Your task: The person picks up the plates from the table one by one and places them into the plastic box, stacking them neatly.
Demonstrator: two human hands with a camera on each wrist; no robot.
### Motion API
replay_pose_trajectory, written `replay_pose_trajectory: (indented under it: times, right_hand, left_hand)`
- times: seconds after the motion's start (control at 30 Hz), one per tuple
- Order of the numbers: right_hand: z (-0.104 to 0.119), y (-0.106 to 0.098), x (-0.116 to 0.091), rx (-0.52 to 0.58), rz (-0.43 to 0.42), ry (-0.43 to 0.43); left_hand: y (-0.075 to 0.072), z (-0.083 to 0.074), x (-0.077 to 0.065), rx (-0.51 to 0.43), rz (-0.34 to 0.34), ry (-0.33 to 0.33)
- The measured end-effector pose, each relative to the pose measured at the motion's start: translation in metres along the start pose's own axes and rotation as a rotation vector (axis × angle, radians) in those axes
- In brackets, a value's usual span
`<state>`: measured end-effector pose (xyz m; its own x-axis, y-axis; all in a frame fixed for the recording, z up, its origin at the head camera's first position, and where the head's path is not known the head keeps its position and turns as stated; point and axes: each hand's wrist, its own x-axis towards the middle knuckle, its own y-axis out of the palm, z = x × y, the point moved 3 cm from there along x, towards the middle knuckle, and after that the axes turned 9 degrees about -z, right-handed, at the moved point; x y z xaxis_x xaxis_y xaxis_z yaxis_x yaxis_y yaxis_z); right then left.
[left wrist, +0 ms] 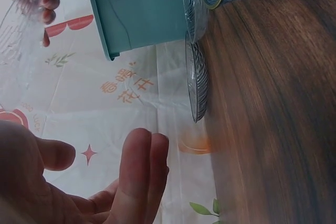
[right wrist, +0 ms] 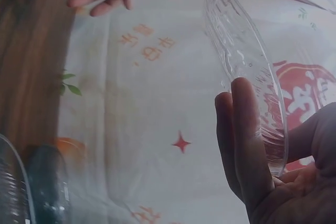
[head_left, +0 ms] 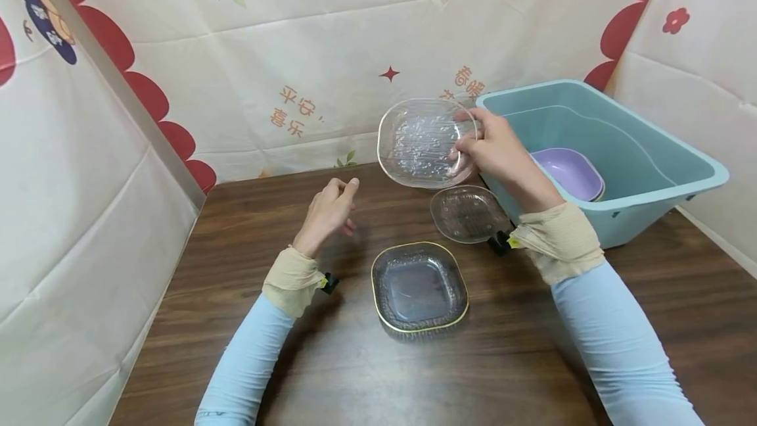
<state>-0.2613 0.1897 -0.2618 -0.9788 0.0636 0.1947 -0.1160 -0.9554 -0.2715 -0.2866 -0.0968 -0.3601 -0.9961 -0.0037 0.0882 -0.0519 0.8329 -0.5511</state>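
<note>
1. Spreading across the lower head view, a dark brown wood-grain table point(head_left: 378, 380) meets a white cloth backdrop point(head_left: 236, 97) printed with red scallops, green leaves and orange characters.
2. At the table's right rear stands a pale teal plastic tub point(head_left: 627, 219), with a light purple rounded bowl point(head_left: 568, 173) inside.
3. Above the table, left of the tub, the right hand point(head_left: 493, 146) pinches a clear, textured, rounded-square plate point(head_left: 422, 140) by its edge, tilted up before the cloth.
4. The left hand point(head_left: 328, 212) holds nothing over the table, fingers loosely bent, thumb apart from fingertips in the left wrist view.
5. Between the forearms sits a transparent, gold-rimmed square dish point(head_left: 421, 288); behind it, near the tub, lies a second clear plate point(head_left: 467, 214).
6. The tub's front wall hides much of its floor; a pale rim under the bowl is hard to make out.
7. The left wrist view cuts off the held plate and the dish; whether the dish is a stack, I cannot tell.
</note>
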Motion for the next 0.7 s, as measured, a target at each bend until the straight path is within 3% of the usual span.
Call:
replay_pose_trajectory:
  times: [0.47, 0.7]
  right_hand:
    - [0.03, -0.065, -0.003, 0.23, -0.135, 0.01]
    - [0.038, -0.1, 0.002, 0.291, -0.133, -0.01]
  left_hand:
    - [0.004, -0.001, -0.001, -0.021, 0.016, -0.008]
    - [0.005, 0.0, -0.002, -0.019, 0.031, -0.015]
